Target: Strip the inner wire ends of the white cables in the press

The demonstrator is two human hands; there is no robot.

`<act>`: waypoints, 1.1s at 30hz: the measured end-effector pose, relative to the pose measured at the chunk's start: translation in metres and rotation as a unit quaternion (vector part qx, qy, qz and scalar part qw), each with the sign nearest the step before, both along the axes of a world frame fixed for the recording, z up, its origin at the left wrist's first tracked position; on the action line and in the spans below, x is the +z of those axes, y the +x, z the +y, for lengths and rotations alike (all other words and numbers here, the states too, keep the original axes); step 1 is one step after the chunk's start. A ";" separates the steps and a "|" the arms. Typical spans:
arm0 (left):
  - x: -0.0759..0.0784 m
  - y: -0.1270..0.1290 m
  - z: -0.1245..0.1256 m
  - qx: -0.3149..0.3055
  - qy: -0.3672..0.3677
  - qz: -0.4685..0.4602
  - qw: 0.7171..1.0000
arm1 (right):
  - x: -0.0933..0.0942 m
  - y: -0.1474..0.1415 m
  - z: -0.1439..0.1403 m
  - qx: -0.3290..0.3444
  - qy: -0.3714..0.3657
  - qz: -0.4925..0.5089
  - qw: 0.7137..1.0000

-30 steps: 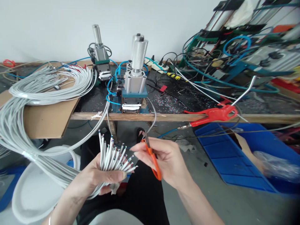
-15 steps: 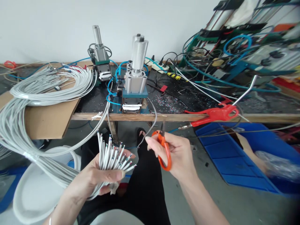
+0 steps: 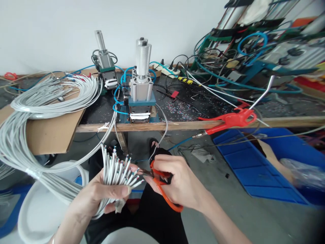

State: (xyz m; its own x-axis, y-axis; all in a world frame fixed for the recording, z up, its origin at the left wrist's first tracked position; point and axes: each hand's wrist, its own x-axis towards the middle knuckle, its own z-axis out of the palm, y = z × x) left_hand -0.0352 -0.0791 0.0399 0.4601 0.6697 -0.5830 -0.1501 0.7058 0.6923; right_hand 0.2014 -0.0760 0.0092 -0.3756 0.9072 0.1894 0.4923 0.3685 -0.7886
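A thick bundle of white cables (image 3: 114, 173) is clasped in my left hand (image 3: 98, 191), its cut ends fanning upward and showing small coloured wire tips. The thumb presses across the front of the bundle, and a scrap of whitish tape or wrap hangs below it. My right hand (image 3: 181, 181) holds orange-handled scissors (image 3: 162, 189), fingers through the loops. Their dark blades point left and reach the ends at the bundle's right side; whether they touch a wire I cannot tell. From my left hand the cables run back to a big grey-white coil (image 3: 58, 101) on cardboard (image 3: 50, 135).
Pneumatic presses (image 3: 142, 81) stand on the black bench (image 3: 182, 108). A red air gun (image 3: 228, 121) lies at its front edge on the right. Below sits a blue crate (image 3: 248, 169) with plastic inside. A white round tub (image 3: 38, 210) is at lower left.
My right hand has turned the scissors from pointing up to pointing left and brought them to the cable ends. My left hand keeps its hold. The view has shifted slightly.
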 end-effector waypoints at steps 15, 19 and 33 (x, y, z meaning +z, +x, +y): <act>-0.001 0.000 -0.001 0.004 -0.005 0.006 1.000 | -0.006 -0.002 0.000 -0.006 0.027 0.018 0.999; -0.002 0.001 -0.001 0.006 -0.001 0.008 1.000 | -0.004 -0.002 0.000 -0.002 0.033 0.014 0.999; -0.003 -0.001 -0.001 0.006 0.003 0.023 1.000 | -0.005 -0.003 0.001 -0.001 0.090 0.010 0.996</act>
